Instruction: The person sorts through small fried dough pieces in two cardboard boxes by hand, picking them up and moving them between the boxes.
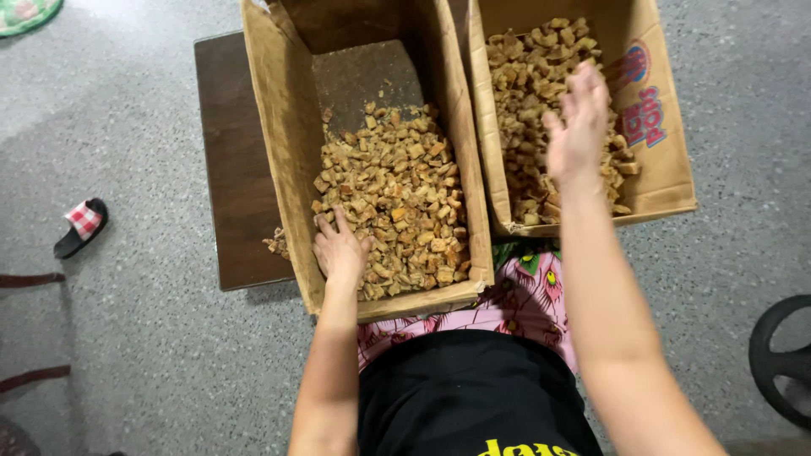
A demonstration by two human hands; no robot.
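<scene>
Filling two cardboard boxes (291, 152), golden-brown crusty chunks (397, 194) lie heaped.

One view only, from a camera worn on the person's head. It looks steeply down and forward, close over the lap, taking in both forearms, two open boxes (372, 169) just ahead, and the surrounding floor (127, 127).
</scene>
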